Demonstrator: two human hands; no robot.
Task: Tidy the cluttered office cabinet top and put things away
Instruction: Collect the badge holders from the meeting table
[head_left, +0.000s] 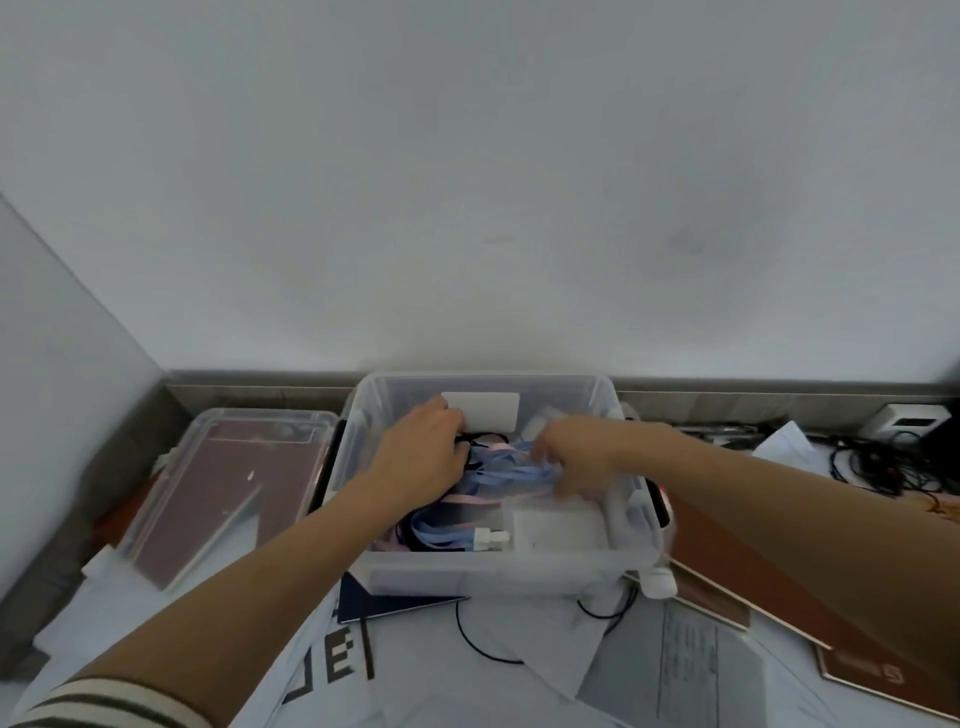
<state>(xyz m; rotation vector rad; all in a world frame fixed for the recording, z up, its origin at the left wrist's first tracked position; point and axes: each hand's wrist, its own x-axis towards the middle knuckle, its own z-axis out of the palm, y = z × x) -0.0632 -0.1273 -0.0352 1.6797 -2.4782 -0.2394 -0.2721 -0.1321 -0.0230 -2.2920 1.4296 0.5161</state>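
I'm stuffing lanyards (511, 470) into the bin (488, 574). Right hand (579, 457) fingers curl round them; left hand (421, 449) fingers hidden, can't tell. Next: tuck loose ends down.

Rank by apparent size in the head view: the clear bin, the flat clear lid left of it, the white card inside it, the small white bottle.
1. clear bin
2. flat clear lid
3. white card
4. small white bottle
The bottle is partly hidden and the card lies farther away, so their order is unsure.
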